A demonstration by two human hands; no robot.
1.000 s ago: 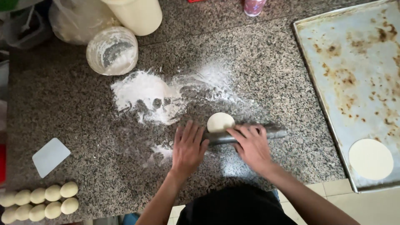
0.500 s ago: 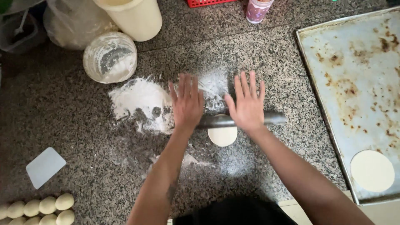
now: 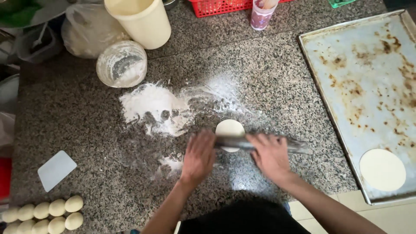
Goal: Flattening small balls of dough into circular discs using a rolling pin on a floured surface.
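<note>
Speckled granite counter [image 3: 268, 65], scattered flour [image 3: 151, 108], baking tray [image 3: 346, 52], dough balls [image 3: 47, 212], scraper [image 3: 56, 170]

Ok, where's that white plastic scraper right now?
In the head view the white scraper lies flat on the granite counter at the left, just above the dough balls and well left of the left hand.

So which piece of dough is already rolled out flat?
The wide, thin round lying on the metal tray at the right. The balls at bottom left are plump; the piece under the rolling pin is smaller.
</note>
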